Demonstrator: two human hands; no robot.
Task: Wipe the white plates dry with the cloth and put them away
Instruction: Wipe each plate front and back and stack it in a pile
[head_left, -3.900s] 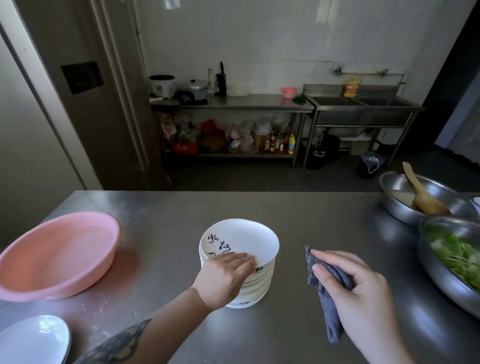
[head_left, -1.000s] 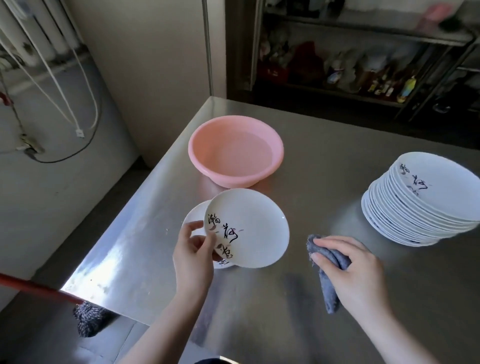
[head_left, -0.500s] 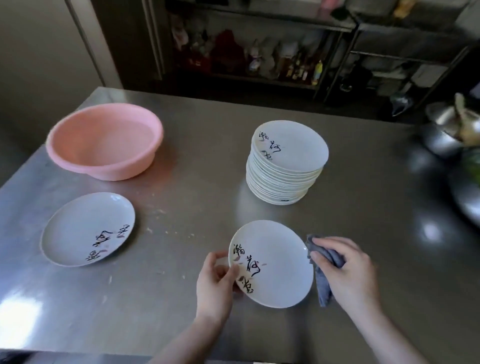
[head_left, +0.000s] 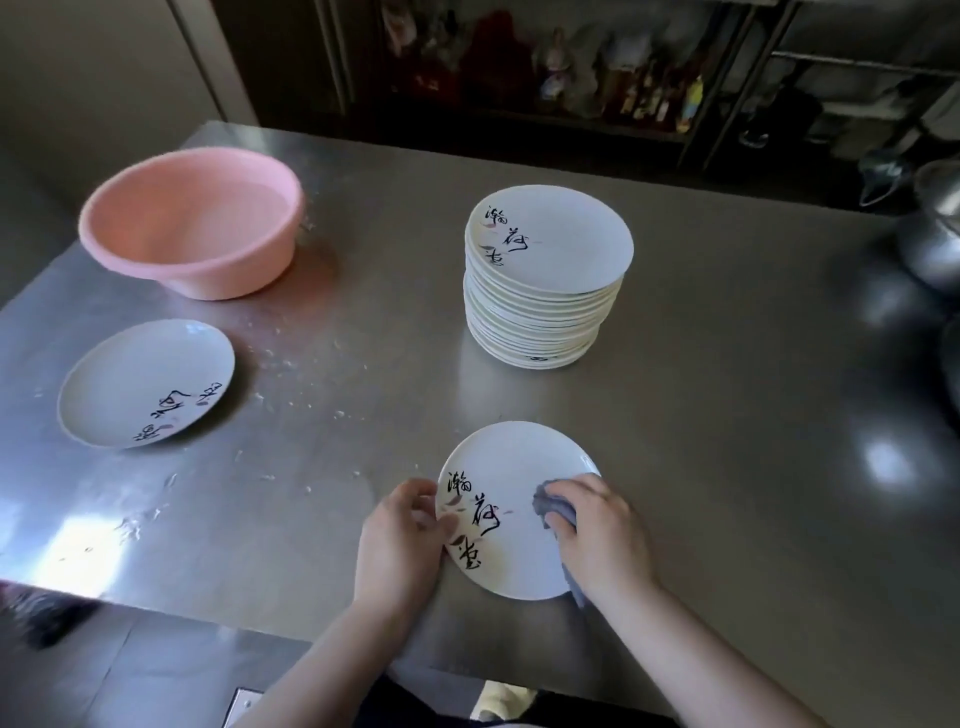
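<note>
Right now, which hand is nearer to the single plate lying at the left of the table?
Left. The left hand grips the near plate's left rim, on the side facing the single plate; the right hand presses the cloth on its far side.

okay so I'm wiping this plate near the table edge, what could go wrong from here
1. The plate is pinched only at its left rim by your left hand close to the table edge; pressure from the cloth under your right hand could tip it off.
2. The stack of plates is tall and slightly uneven; a knock might topple it.
3. Droplets and specks on the table could dirty the single dried plate.
</note>
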